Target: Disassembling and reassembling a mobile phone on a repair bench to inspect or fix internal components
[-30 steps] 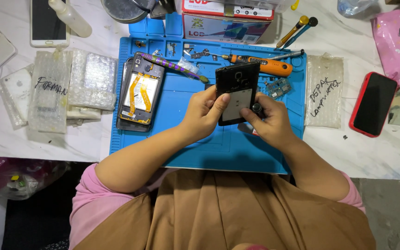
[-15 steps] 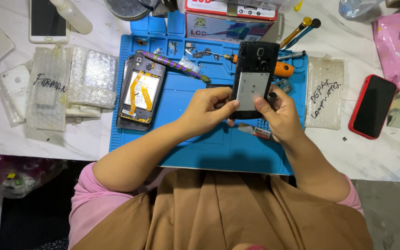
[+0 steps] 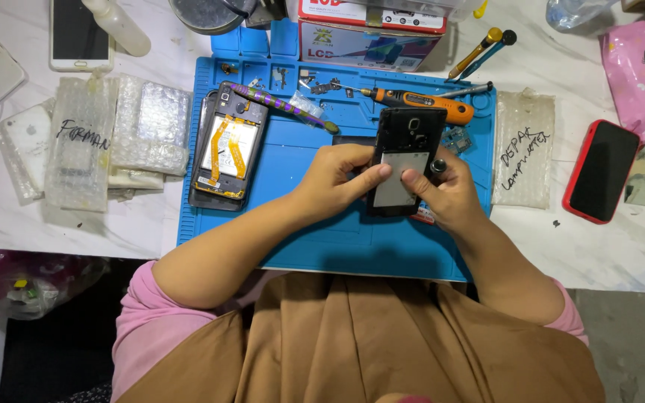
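A black phone frame [image 3: 404, 160], opened with a pale grey panel showing in its middle, is held upright over the centre of a blue work mat [image 3: 300, 231]. The left hand [image 3: 337, 183] grasps its left edge from 9 o'clock, thumb tip pressed on the grey panel. The right hand [image 3: 446, 190] grasps the right edge from 3 o'clock, its thumb also on the panel, the two thumbs nearly meeting.

At 12 o'clock from the frame, just beyond its top, lies an orange-handled screwdriver [image 3: 427, 103]. At 9 o'clock, well apart, an opened phone [image 3: 229, 149] with orange ribbon cables rests on the mat, a purple tool [image 3: 278, 106] angled beside it. Off the mat at 3 o'clock lie a bubble-wrap packet [image 3: 524, 160] and a red-cased phone [image 3: 602, 172].
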